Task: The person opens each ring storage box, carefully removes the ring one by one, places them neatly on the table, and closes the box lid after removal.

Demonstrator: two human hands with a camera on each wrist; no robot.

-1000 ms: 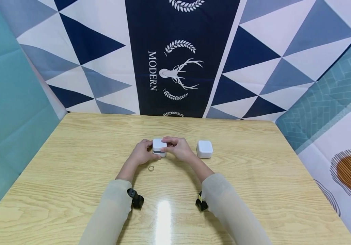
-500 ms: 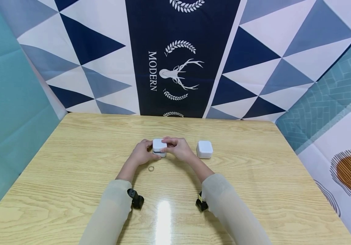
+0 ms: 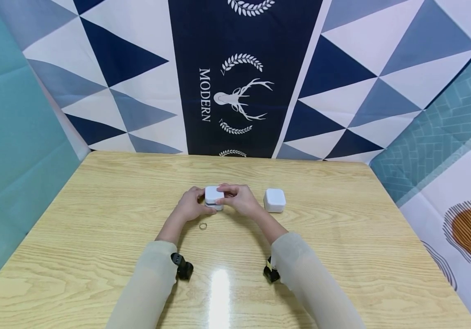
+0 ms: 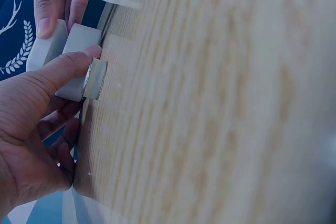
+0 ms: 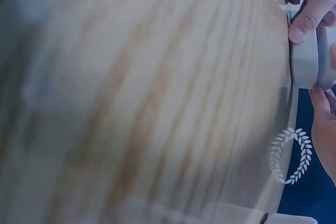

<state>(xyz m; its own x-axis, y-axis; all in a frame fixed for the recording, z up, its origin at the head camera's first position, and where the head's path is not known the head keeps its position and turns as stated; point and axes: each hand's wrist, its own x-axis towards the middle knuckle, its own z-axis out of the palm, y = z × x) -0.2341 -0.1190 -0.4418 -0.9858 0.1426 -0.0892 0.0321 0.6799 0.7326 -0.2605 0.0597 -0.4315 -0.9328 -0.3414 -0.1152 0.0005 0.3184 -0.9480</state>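
A small white square box stands on the table, its white lid [image 3: 214, 194] and base [image 4: 79, 77] showing as two parts with a dark line between them. My left hand [image 3: 190, 205] holds the base from the left, thumb along the near side. From the right, my right hand [image 3: 239, 199] pinches the lid between thumb and fingers. In the left wrist view the lid [image 4: 46, 48] sits at a slight angle to the base. A thin metal ring [image 3: 203, 226] lies on the table just in front of the box. The box's inside is hidden.
Another white box [image 3: 275, 200] of similar shape stands closed to the right of my right hand. The wooden table [image 3: 321, 256] ends at a patterned cloth backdrop [image 3: 239, 91]. A light reflection lies on the tabletop between my forearms.
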